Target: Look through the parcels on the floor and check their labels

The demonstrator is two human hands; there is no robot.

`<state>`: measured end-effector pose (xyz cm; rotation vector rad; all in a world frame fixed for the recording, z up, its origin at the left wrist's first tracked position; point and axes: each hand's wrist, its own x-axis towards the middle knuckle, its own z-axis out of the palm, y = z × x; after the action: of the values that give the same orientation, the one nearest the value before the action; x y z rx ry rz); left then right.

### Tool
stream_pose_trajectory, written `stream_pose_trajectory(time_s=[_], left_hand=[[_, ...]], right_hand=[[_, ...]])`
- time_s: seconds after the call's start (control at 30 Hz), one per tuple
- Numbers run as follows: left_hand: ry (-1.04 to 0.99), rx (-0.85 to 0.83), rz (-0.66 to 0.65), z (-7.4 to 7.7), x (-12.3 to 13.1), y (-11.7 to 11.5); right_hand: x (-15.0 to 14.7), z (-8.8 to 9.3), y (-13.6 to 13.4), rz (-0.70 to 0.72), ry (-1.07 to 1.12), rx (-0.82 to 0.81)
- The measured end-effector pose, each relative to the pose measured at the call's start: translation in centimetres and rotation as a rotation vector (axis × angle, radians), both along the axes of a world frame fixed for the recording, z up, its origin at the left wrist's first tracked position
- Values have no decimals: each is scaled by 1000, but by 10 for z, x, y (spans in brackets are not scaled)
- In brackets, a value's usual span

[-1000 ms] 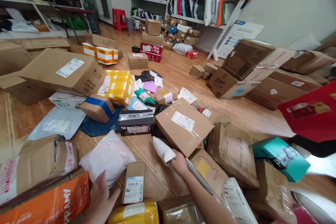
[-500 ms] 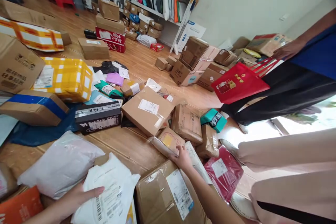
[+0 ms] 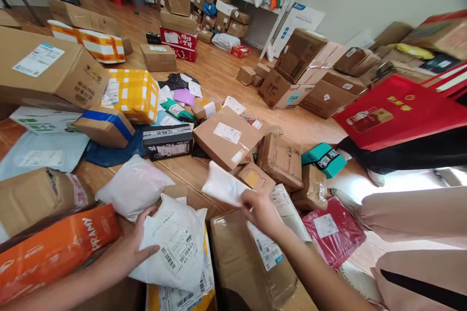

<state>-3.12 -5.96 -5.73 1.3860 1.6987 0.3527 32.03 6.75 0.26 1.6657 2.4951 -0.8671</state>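
Thumb [image 3: 149, 253] on top, the left hand [image 3: 137, 242] holds a white bag [image 3: 173, 239] over a yellow parcel [image 3: 209, 299], maybe so its label [image 3: 183, 249] shows. The right hand [image 3: 261, 211] pinches one end of a small white packet [image 3: 223, 184] near a brown box [image 3: 235, 255], probably because it looks light.

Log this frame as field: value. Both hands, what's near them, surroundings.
left hand: gripping white labelled bag
right hand: holding small white packet
near left: pale plastic parcel, orange package
near right: taped brown carton
farther out: black box, yellow-checked parcel
right side: red bag, someone's pale pink trousers
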Motion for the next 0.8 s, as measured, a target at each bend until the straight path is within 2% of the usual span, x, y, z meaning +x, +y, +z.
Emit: stream_pose_trajectory(time_s=[0.07, 0.13, 0.2, 0.23, 0.27, 0.33, 0.43, 0.53, 0.63, 0.7, 0.8], left_hand=[[105, -76, -140, 7, -4, -20], [79, -131, -186, 13, -6, -27], [8, -128, -104, 16, -5, -20], [3, -102, -59, 16, -3, -13], [25, -54, -23, 17, -2, -5], [124, 69, -18, 18, 0, 15], [193, 147, -154, 20, 1, 47], [147, -46, -397, 25, 7, 78], [131, -227, -557, 34, 19, 99], [159, -264, -602, 40, 24, 103], [211, -244, -577, 49, 21, 97]], right_hand=[[-21, -8, -39, 363, 105, -31], [-40, -25, -71, 656, 76, -26], [-51, -40, -86, 798, 56, -18], [-52, -46, -88, 802, 91, -7], [-52, -48, -85, 773, 153, 11], [-50, -49, -73, 629, 255, 70], [-53, -47, -51, 434, 163, 43], [-62, -48, -38, 376, 38, -112], [-60, -47, -31, 289, 92, -150], [-47, -43, -27, 168, 169, -251], [-20, -39, -24, -49, 372, -577]])
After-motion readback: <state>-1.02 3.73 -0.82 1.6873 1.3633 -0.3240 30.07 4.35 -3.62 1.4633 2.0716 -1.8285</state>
